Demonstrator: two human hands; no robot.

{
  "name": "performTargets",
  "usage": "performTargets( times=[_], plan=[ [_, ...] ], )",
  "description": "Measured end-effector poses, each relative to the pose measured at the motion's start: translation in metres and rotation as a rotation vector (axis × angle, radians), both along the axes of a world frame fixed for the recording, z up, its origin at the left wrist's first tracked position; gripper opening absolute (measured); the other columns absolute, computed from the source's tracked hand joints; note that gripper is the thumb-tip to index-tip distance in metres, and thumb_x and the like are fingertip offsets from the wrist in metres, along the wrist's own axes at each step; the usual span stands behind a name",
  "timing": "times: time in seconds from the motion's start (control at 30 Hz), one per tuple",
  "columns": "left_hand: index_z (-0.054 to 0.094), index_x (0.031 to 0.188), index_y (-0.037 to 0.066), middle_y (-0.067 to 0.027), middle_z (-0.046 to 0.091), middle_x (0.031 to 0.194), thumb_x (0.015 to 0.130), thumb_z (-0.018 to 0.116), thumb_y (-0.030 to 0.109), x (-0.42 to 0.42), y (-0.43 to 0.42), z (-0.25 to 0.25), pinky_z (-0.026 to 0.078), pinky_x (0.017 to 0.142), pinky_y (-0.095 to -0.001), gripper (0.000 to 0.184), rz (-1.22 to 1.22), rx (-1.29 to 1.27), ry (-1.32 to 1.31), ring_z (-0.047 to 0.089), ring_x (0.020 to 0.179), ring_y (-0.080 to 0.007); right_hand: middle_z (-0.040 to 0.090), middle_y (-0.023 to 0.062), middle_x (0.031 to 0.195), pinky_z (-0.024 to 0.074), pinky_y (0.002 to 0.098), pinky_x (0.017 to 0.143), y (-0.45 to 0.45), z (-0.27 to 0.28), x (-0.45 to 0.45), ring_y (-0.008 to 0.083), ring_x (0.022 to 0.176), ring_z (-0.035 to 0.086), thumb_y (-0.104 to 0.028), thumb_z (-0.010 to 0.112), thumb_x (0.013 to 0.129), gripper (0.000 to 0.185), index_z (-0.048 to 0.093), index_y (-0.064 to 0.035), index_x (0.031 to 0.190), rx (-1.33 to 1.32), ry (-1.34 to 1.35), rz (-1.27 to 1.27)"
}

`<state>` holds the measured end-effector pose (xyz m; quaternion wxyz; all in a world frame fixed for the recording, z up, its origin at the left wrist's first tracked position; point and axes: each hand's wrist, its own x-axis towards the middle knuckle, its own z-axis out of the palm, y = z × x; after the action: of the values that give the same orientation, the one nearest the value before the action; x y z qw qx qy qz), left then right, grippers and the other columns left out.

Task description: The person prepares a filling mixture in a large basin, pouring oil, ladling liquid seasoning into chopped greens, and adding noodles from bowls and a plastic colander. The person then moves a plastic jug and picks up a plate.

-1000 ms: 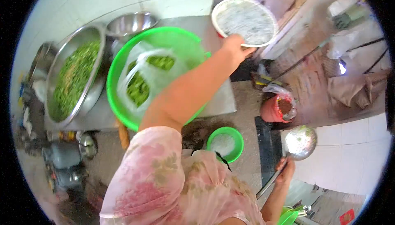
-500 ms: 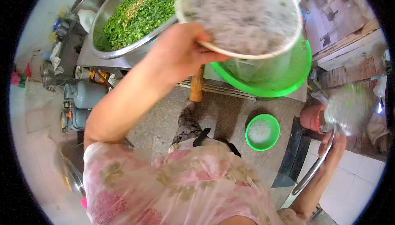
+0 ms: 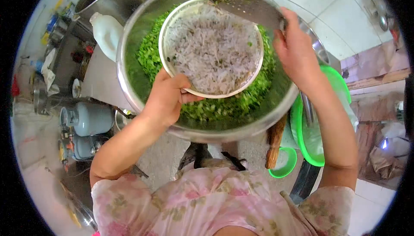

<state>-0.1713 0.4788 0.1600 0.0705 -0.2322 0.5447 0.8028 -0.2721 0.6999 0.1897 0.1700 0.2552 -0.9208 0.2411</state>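
- Left hand (image 3: 172, 95) grips a white bowl (image 3: 162, 46) of pale shreds (image 3: 211, 55) beyond its fingers.
- Right hand (image 3: 295, 48) clasps a ladle (image 3: 250, 11), extending left of its fingers.
- Below left fingers: chopped greens (image 3: 150, 57) in a steel basin (image 3: 122, 70).

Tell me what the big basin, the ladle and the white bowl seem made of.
Big basin: metal, probably stainless steel, polished, from the bright reflections on its rim. Ladle: likely metal, dull grey sheen. White bowl: smooth; could be plastic, enamel or ceramic, since its pale rim fits each.
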Motion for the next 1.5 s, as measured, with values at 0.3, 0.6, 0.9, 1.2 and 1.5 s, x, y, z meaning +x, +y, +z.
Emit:
performTargets(
  times=[0.3,0.6,0.9,1.2,1.5],
  plan=[
    [0.032,0.123,0.004,-0.0131,0.051,0.108,0.068,0.039,-0.004,-0.04,-0.038,-0.021,0.054,0.061,-0.0346,0.056,0.029,-0.028,0.045,0.059,0.083,-0.0243,0.05,0.0082,0.062,0.0388,0.0273,0.031,-0.057,-0.03,-0.023,0.0128,0.04,0.045,-0.007,0.044,0.082,0.017,0.038,0.0038,0.094,-0.372,-1.258,-0.296],
    [0.032,0.124,0.006,-0.013,0.051,0.109,0.069,0.04,-0.003,-0.053,-0.052,-0.031,0.053,0.062,-0.0345,0.056,-0.079,-0.018,0.067,0.059,0.085,-0.0236,0.043,0.0021,0.055,0.0278,0.0224,0.029,-0.078,-0.054,-0.019,0.0075,0.035,0.034,-0.017,0.042,0.086,0.02,0.043,-0.0045,0.07,-0.848,-1.934,-0.195],
    [0.035,0.12,0.002,-0.0147,0.055,0.103,0.069,0.04,-0.001,-0.051,-0.056,-0.037,0.053,0.062,-0.0334,0.052,-0.107,0.06,-0.047,0.06,0.08,-0.0241,0.048,0.0047,0.062,0.0329,0.0228,0.03,-0.055,-0.039,-0.025,0.0082,0.039,0.041,-0.01,0.045,0.083,0.01,0.04,-0.0029,0.086,-0.624,-1.387,-0.134],
    [0.035,0.12,0.004,-0.0134,0.056,0.101,0.067,0.041,-0.001,-0.043,-0.05,-0.043,0.053,0.062,-0.0328,0.053,-0.13,0.076,-0.04,0.06,0.078,-0.0237,0.049,0.0048,0.063,0.0335,0.0241,0.029,-0.034,-0.042,-0.02,0.0088,0.038,0.04,-0.012,0.045,0.083,0.01,0.042,-0.0026,0.082,-0.826,-1.492,-0.215],
    [0.039,0.118,0.002,-0.0131,0.056,0.1,0.069,0.041,0.0,-0.04,-0.057,-0.038,0.053,0.064,-0.0356,0.049,-0.099,0.052,-0.048,0.06,0.079,-0.0249,0.042,0.0006,0.05,0.0318,0.0209,0.029,-0.031,-0.044,-0.009,0.0066,0.035,0.037,-0.02,0.045,0.087,0.023,0.044,-0.0057,0.069,-1.031,-1.781,-0.112]
  ],
)
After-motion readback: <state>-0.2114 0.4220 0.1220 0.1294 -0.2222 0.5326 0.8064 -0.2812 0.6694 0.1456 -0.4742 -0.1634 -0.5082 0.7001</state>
